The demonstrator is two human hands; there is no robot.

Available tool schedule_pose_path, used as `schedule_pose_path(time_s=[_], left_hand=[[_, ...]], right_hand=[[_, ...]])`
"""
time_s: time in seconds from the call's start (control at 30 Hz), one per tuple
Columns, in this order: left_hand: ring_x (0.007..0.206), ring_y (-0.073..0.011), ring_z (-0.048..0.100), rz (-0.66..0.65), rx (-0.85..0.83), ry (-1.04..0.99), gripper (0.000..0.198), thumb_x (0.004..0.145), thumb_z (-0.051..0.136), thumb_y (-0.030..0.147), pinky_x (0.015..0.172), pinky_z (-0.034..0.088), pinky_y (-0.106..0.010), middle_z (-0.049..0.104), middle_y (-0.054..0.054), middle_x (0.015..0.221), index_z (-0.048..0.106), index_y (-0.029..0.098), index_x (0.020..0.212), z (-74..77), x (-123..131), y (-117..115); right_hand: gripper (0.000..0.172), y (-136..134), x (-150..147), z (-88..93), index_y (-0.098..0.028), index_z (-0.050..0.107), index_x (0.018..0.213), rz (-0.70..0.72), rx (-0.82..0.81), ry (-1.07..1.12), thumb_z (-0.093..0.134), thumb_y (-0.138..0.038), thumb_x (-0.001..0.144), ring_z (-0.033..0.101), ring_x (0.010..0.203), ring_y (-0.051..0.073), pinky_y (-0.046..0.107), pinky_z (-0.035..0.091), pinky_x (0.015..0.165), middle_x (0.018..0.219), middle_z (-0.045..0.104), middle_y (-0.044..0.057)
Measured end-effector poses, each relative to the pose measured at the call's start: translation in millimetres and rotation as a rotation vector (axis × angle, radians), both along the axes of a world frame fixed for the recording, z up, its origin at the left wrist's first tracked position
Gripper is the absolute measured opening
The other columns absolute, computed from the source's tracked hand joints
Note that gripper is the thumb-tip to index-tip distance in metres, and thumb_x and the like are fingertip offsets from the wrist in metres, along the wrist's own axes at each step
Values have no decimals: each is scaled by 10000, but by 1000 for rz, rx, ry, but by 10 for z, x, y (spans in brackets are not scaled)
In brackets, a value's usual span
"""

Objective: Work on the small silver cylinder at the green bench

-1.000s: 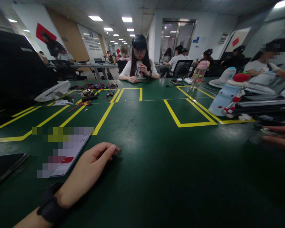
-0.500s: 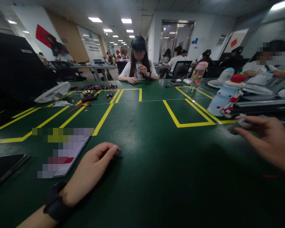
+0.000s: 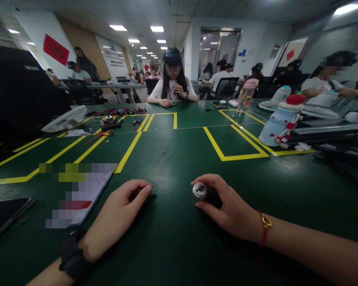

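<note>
My right hand (image 3: 226, 202) grips a small silver motor (image 3: 200, 191) between thumb and fingers. The motor is a short metal cylinder, its round top face turned up with a dark centre and a small hole. It is at or just above the green table (image 3: 173, 238); I cannot tell which. To the left, my left hand (image 3: 128, 206) rests by the table with its fingers curled and the thumb pressed to the forefinger. Whatever those fingers may hold is hidden. A tablet or large phone (image 3: 98, 194), partly blurred out, lies beside my left hand.
A dark phone (image 3: 8, 214) lies at the far left. Beyond it are a white fan (image 3: 65, 119) and tangled wires (image 3: 122, 109). On the right stand a blue bottle (image 3: 276, 123), a clear bottle (image 3: 247, 95) and black rails (image 3: 325, 133). A person (image 3: 173, 83) sits opposite.
My right hand has come from the right side of the table to the middle, carrying the silver motor. My left hand has stayed almost still.
</note>
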State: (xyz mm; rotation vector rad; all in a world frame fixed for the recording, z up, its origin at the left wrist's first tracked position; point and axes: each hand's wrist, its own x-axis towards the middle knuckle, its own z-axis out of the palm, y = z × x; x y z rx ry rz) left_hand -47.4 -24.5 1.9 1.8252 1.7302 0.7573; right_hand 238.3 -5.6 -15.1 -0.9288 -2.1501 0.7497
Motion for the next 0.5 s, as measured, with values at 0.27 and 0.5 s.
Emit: schedule_pose_path(time_s=[0.27, 0.5], left_hand=[[804, -159, 617, -334, 93, -125, 228, 908, 576, 295, 695, 500, -275, 674, -25, 1014, 718, 274, 1086, 324, 866, 19], [823, -166, 618, -261, 143, -187, 154, 876, 640, 336, 719, 488, -283, 676, -20, 912, 762, 242, 880, 387, 864, 82]], right_hand=[[526, 53, -32, -41, -213, 390, 1170, -10, -250, 140, 727, -285, 772, 607, 1002, 110, 279, 532, 894, 1106, 584, 30], [560, 40, -11, -35, -224, 405, 1204, 0, -191, 104, 737, -319, 763, 604, 1009, 108, 276, 526, 894, 1124, 588, 27]])
